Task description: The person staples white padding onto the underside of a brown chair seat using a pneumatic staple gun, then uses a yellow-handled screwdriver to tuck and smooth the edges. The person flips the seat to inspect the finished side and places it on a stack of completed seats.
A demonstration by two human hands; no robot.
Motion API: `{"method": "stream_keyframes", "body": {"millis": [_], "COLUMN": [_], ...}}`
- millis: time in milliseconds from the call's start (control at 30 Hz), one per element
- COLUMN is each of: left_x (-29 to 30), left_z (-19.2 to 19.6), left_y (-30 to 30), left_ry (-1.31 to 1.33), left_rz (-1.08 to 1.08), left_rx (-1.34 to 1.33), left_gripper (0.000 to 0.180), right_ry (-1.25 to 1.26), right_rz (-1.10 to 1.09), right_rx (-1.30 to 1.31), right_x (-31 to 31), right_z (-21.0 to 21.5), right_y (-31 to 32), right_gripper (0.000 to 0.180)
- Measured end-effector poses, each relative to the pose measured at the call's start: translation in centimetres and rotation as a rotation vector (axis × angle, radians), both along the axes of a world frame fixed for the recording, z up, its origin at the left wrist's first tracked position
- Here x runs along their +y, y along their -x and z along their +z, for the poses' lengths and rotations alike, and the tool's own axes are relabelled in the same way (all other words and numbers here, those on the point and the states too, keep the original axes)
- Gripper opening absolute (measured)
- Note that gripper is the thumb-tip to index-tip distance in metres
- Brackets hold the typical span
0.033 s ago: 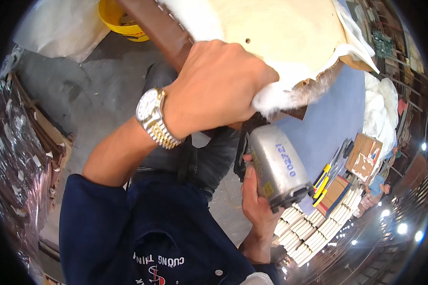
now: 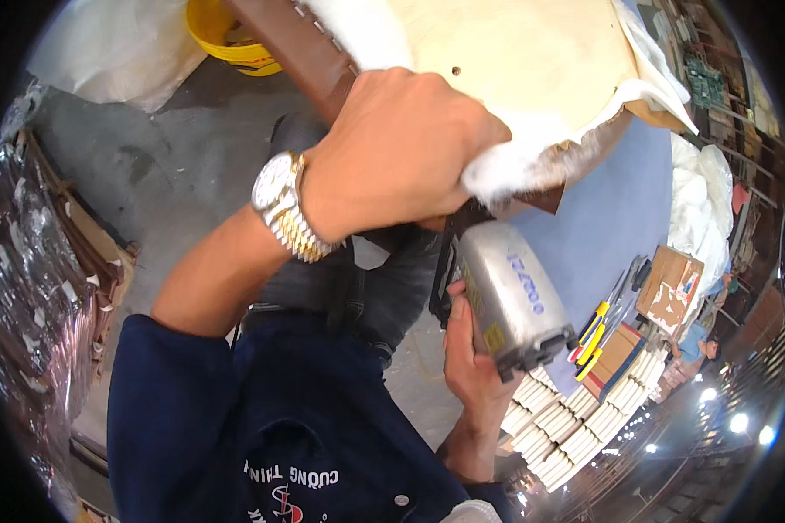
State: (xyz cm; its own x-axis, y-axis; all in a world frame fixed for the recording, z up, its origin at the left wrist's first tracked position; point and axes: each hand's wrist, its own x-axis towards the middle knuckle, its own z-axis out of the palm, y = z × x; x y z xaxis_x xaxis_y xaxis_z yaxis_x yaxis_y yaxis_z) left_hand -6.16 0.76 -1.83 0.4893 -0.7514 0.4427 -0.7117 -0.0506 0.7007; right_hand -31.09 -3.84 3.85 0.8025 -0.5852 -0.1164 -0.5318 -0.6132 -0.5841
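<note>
A padded panel with a tan board back (image 2: pixel 532 61) and white batting (image 2: pixel 506 174) round its edge lies at the top. Brown cover material (image 2: pixel 310 65), with a line of staples, is folded over its left edge. My left hand (image 2: pixel 410 144), with a watch on the wrist, is closed over the near edge; its fingertips are hidden, but it grips the cover there. In my right hand (image 2: pixel 478 370) is a silver staple gun (image 2: pixel 510 283), its nose under the edge beside my left hand. Whether the nose touches the panel is hidden.
A blue-grey work surface (image 2: pixel 606 218) holds yellow-handled hand tools (image 2: pixel 590 340), a cardboard box (image 2: pixel 667 288) and rows of pale strips (image 2: pixel 576 423). A yellow tub (image 2: pixel 235 57) stands far left. Plastic-wrapped brown pieces (image 2: pixel 39 322) line the left. Another person (image 2: pixel 693 344) is far right.
</note>
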Motion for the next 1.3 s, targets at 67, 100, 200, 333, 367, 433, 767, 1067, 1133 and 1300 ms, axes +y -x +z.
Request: {"method": "stream_keyframes", "body": {"millis": [67,100,200,333,367,433,767,1067,1133,1300], "left_x": [0.8,0.9,1.7,1.9,1.7,1.0,1.2,-0.1,0.1,0.4], "left_z": [0.0,-0.6,0.4,0.9,1.7,2.6,1.4,-0.3,0.2,0.5], "left_y": [-0.2,-0.5,-0.5,-2.5,-2.5,-2.0,-0.4,-1.0,-0.8,-0.8], "left_ry": [0.037,0.071,0.109,0.055,-0.029,-0.190,-0.042,-0.054,-0.128,-0.212], "left_rz": [0.036,0.018,0.053,0.066,0.061,0.088,0.112,0.207,0.206,0.211], "left_rx": [-0.055,-0.096,0.004,-0.190,-0.215,-0.270,-0.040,-0.067,-0.070,-0.041], "left_gripper": [0.018,0.026,0.042,0.049,0.051,0.057,0.050,0.053,0.049,0.047], "right_ry": [0.031,-0.007,-0.089,-0.197,-0.254,-0.394,-0.388,-0.339,-0.205,-0.161], "right_rz": [0.017,0.006,-0.033,-0.119,-0.158,-0.225,-0.167,-0.105,-0.022,0.003], "right_rx": [-0.056,-0.120,-0.280,-0.337,-0.340,-0.296,-0.483,-0.534,-0.479,-0.433], "right_x": [-0.5,-0.7,-0.7,0.4,0.7,1.3,2.0,0.9,0.5,0.5], "right_z": [-0.5,-0.9,-2.6,-4.4,-5.0,-5.7,-7.5,-7.2,-7.9,-7.1], "right_y": [-0.6,-0.7,-0.4,3.4,4.5,5.7,4.8,1.5,1.6,1.3], "right_gripper": [0.028,0.027,0.027,0.027,0.026,0.025,0.026,0.032,0.035,0.044]}}
